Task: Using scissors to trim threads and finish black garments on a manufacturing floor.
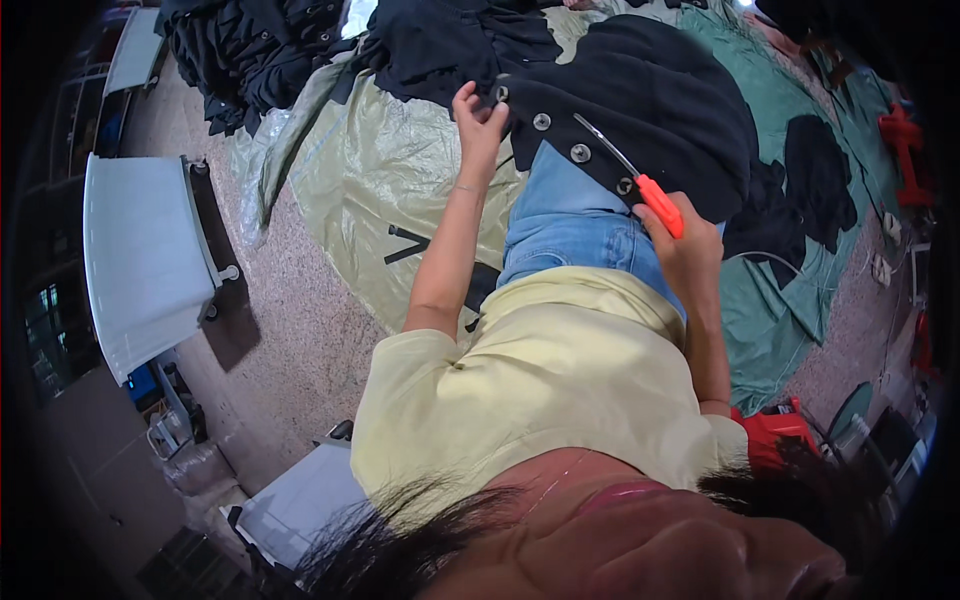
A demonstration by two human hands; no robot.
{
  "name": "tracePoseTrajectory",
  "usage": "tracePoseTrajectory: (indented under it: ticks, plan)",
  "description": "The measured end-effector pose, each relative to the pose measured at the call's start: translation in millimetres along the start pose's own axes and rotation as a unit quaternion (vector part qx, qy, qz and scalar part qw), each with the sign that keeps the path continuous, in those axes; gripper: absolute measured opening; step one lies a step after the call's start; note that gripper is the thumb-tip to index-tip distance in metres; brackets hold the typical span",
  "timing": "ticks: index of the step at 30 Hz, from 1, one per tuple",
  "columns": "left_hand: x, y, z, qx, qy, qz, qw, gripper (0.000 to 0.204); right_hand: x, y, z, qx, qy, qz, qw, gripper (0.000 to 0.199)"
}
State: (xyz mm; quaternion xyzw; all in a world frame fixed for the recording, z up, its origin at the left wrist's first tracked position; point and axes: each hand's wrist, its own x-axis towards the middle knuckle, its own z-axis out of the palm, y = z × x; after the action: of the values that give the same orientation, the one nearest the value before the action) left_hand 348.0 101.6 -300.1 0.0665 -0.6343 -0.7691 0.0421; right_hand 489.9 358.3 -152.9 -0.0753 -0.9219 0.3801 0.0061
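A black knit garment (650,90) with large round buttons along its edge lies across my lap, over my blue jeans (580,235). My left hand (481,128) is at the garment's left edge, thumb and fingers closed on the fabric beside the end button (502,94). More buttons, among them a silvery one (581,153), run down toward the right. In my right hand (692,250) is a tool with an orange handle (660,205) and a long slim metal shaft, its tip pointing up and left over the garment. I cannot tell the tool's exact kind.
Piles of dark garments (255,50) lie ahead and to the left. A pale yellow-green sheet (370,170) covers the floor at my left, a green sheet (780,330) at my right. White-topped wheeled carts (140,250) stand left. A red object (775,435) is behind my right elbow.
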Motion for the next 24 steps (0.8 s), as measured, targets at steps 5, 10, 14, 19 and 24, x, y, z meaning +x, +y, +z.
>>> tracePoseTrajectory:
  ticks: [5,10,14,19,24]
  plan:
    - [-14.9,5.1,11.1,0.214,-0.221,0.067,0.949,0.028,-19.7,13.5,-9.6,-0.059,0.017,0.001,0.998,0.031]
    - [3.0,-26.7,8.8,0.150,-0.243,-0.055,0.957,0.018,-25.3,12.6,-7.8,-0.111,-0.048,0.011,0.993,0.034]
    - [10.3,-20.3,6.7,0.097,-0.189,-0.049,0.976,0.017,-24.3,7.7,-8.8,-0.098,-0.051,0.009,0.994,0.035]
    - [4.2,-8.4,8.8,0.050,-0.188,-0.079,0.978,0.018,-21.5,11.8,-3.0,-0.081,-0.041,-0.010,0.996,0.035]
    - [-20.9,23.5,38.8,0.336,-0.140,0.298,0.883,0.028,-23.8,27.4,-5.6,-0.092,0.024,0.043,0.995,0.033]
